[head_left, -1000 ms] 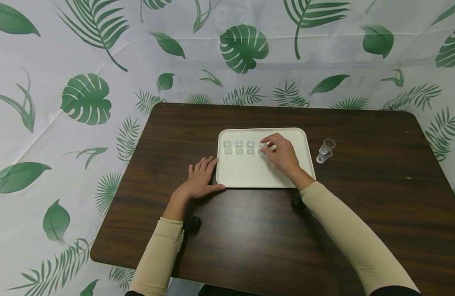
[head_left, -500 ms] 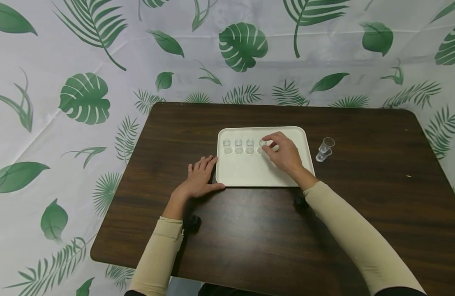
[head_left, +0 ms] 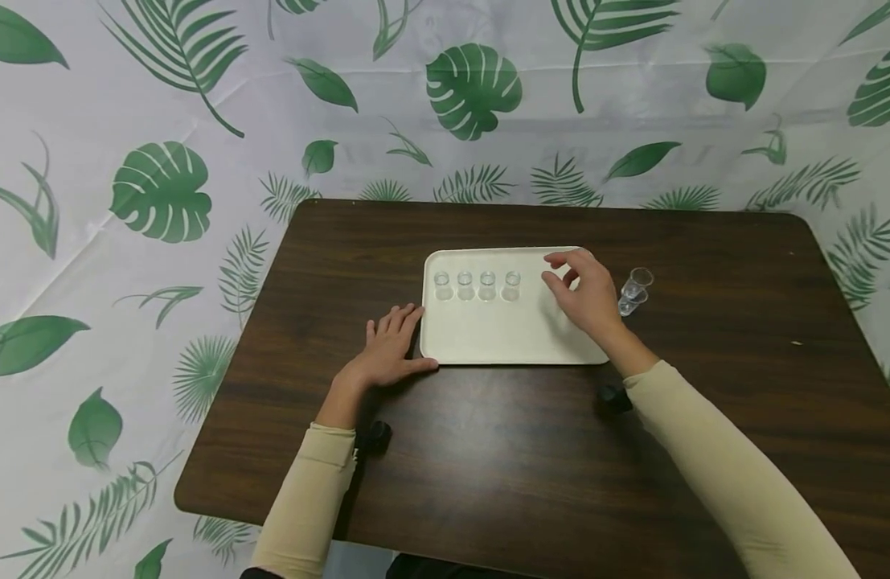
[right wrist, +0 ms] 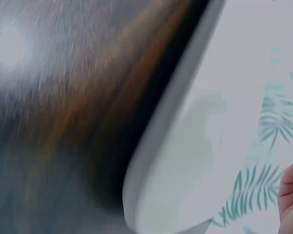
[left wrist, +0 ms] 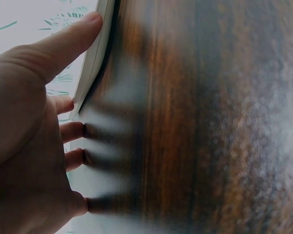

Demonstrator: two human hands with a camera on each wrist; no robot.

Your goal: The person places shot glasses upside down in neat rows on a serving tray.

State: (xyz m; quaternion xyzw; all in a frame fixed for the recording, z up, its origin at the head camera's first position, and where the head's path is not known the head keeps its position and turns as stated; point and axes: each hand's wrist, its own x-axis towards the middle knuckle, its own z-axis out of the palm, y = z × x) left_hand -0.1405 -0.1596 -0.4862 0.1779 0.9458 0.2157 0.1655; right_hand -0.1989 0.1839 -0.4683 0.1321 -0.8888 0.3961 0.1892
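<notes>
A white tray [head_left: 481, 338] lies on the table, with several small clear glasses [head_left: 511, 287] standing in a row along its back half. My left hand [head_left: 387, 351] rests at the tray's front left corner, fingers spread. In the left wrist view, its thumb [left wrist: 71, 44] lies along the tray's rim. Over the right part of the tray hovers my right hand [head_left: 588, 296], its thumb and fingers loosely bent and apart, with nothing between them. Just beyond it, right of the tray, two more clear glasses [head_left: 640, 279] sit close together on the table. Only part of the right hand [right wrist: 290, 195] appears in the right wrist view.
The dark wood-grain table [head_left: 473, 466] has rounded corners. A white sheet printed with green leaves [head_left: 473, 88] hangs behind it and spreads along its left side.
My right hand has let go of the rightmost glass in the row and moved right, toward the tray's right edge. That glass stays standing on the tray. My left hand has stayed put.
</notes>
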